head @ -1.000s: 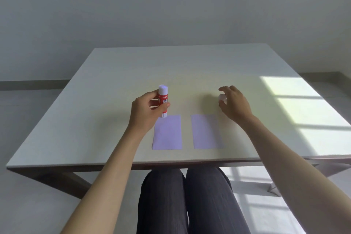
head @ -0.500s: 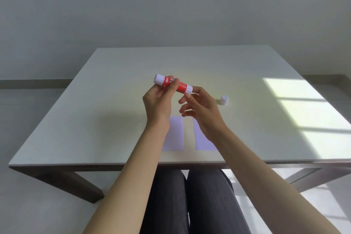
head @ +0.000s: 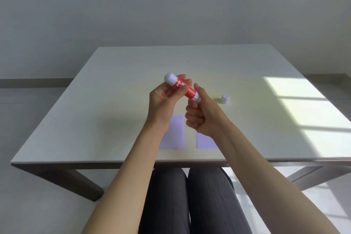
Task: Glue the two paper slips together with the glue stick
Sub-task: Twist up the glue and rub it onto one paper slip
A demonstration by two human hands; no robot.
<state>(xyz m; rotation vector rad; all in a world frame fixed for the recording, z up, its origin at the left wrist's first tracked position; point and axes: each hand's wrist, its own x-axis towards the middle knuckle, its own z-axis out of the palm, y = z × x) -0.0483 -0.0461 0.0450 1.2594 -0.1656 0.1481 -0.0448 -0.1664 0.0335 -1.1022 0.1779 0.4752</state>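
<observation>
A red glue stick (head: pixel 180 86) with white ends is held nearly level above the table. My left hand (head: pixel 163 100) grips its red middle. My right hand (head: pixel 201 116) closes on its lower right end. The white cap (head: pixel 225 98) stands on the table to the right, apart from both hands. Two pale purple paper slips lie side by side near the table's front edge: the left slip (head: pixel 175 133) and the right slip (head: pixel 204 141), both partly hidden by my wrists.
The white table (head: pixel 114 100) has a bright patch of sunlight (head: pixel 303 112) on its right side. My legs in dark trousers (head: pixel 190 201) show below the front edge. A plain wall stands behind.
The glue stick was lifted from the table and tipped level. My right hand left the cap on the table, came over and closed on the stick's right end.
</observation>
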